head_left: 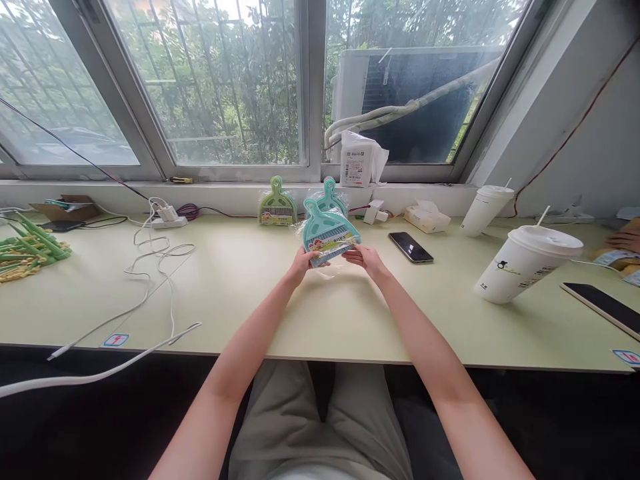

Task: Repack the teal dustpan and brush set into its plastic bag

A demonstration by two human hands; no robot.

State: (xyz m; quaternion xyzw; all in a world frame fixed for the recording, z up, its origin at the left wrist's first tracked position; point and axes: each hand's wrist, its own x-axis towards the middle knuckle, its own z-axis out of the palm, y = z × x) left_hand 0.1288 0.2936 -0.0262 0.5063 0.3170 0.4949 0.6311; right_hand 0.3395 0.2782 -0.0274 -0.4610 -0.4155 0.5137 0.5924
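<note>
Apparently teal dustpan pack (327, 233) between both hands.

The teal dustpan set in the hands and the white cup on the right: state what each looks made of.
Teal dustpan set: apparently moulded plastic, smooth and evenly coloured, in a clear glossy film wrapper. White cup: probably matte paper walls with a plastic lid and straw.

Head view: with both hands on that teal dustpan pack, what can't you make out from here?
- Teal dustpan set: label print too small; lower edge covered by left hand and right hand.
- Second teal set: mostly hidden behind the held one.
- Another person's hand: cut off by the right edge.
</note>
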